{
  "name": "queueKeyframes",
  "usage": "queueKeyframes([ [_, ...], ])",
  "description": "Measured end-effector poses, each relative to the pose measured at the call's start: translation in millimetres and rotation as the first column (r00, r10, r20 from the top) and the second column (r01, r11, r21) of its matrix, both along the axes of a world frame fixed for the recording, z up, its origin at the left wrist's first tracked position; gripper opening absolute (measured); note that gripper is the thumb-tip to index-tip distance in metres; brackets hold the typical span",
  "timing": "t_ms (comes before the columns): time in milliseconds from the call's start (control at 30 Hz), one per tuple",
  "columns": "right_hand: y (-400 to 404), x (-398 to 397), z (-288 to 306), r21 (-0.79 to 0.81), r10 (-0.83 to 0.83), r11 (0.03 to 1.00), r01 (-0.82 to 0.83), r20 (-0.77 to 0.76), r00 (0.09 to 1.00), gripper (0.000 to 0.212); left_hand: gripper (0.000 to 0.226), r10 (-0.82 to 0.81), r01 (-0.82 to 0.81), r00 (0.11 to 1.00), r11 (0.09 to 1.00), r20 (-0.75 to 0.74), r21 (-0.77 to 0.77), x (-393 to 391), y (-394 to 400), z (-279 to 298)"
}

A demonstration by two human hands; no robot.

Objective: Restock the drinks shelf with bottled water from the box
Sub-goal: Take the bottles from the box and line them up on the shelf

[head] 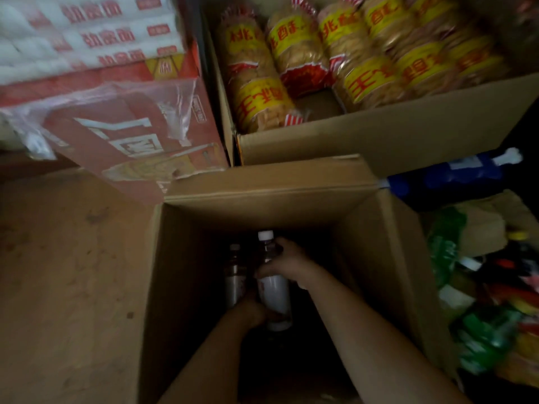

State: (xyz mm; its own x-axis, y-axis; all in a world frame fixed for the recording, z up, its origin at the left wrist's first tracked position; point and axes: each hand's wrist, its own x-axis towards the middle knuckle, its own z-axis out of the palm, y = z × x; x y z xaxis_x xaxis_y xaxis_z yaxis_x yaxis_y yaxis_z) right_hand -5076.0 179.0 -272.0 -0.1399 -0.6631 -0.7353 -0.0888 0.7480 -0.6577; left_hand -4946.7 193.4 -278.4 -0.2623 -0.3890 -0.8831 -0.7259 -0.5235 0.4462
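Deep in the dim box (186, 258), both hands grip bottles: right hand (287, 265) clasps the bottle (272, 293), cap pointing away; left hand (248, 313) on a half-hidden second bottle (234, 282).

You are in a shop stockroom or storage corner. Open cardboard cartons (379, 135) hold retail-wrapped biscuit packs (256, 91), a printed red noodle case (131, 135) leans beside them, and assorted packaged goods (481, 301) are piled at your right.
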Motion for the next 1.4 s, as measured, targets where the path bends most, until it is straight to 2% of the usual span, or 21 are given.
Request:
queueKeyframes([
  [100, 6, -7, 54, -0.039, -0.003, 0.999, 0.004, 0.012, 1.0, 0.068, 0.085, -0.014, 0.01, 0.996, 0.999, -0.09, -0.043, 5, 4, 44],
  [200, 11, -15, 107, -0.086, -0.004, 0.996, 0.009, 0.058, 0.998, 0.071, 0.088, 0.041, -0.057, 0.984, 0.994, -0.171, -0.089, 3, 5, 92],
  [300, 18, -26, 170, -0.142, -0.011, 0.99, 0.018, 0.046, 0.999, 0.071, 0.078, 0.082, -0.113, 0.972, 0.985, -0.218, -0.132, -1, 8, 146],
  [467, 23, -57, 303, -0.302, -0.106, 0.946, 0.119, 0.058, 0.993, 0.044, 0.06, 0.076, -0.151, 0.946, 0.964, -0.317, -0.221, -22, -6, 250],
  [567, 29, -83, 392, -0.369, -0.117, 0.918, 0.145, 0.098, 0.988, 0.034, 0.075, -0.047, -0.058, 0.908, 0.97, -0.417, -0.236, -42, -19, 331],
  [733, 48, -125, 544, -0.512, -0.184, 0.829, 0.222, 0.126, 0.975, 0.037, 0.058, -0.285, 0.141, 0.781, 0.947, -0.556, -0.288, -80, -32, 484],
  [833, 66, -144, 629, -0.592, -0.223, 0.769, 0.241, 0.105, 0.969, 0.057, 0.058, -0.425, 0.262, 0.708, 0.9, -0.563, -0.35, -102, -34, 574],
  [933, 93, -160, 705, -0.651, -0.259, 0.714, 0.258, 0.097, 0.961, 0.056, 0.053, -0.524, 0.323, 0.641, 0.847, -0.56, -0.423, -125, -26, 650],
  [1133, 160, -192, 807, -0.765, -0.369, 0.537, 0.356, 0.167, 0.914, 0.051, 0.049, -0.628, 0.293, 0.528, 0.767, -0.572, -0.571, -179, 14, 754],
  [1267, 209, -208, 856, -0.811, -0.422, 0.439, 0.386, 0.193, 0.886, 0.046, 0.047, -0.67, 0.264, 0.437, 0.733, -0.6, -0.626, -217, 52, 799],
  [1400, 264, -225, 894, -0.836, -0.499, 0.402, 0.374, 0.143, 0.855, 0.047, 0.044, -0.7, 0.252, 0.343, 0.711, -0.627, -0.656, -255, 98, 833],
])
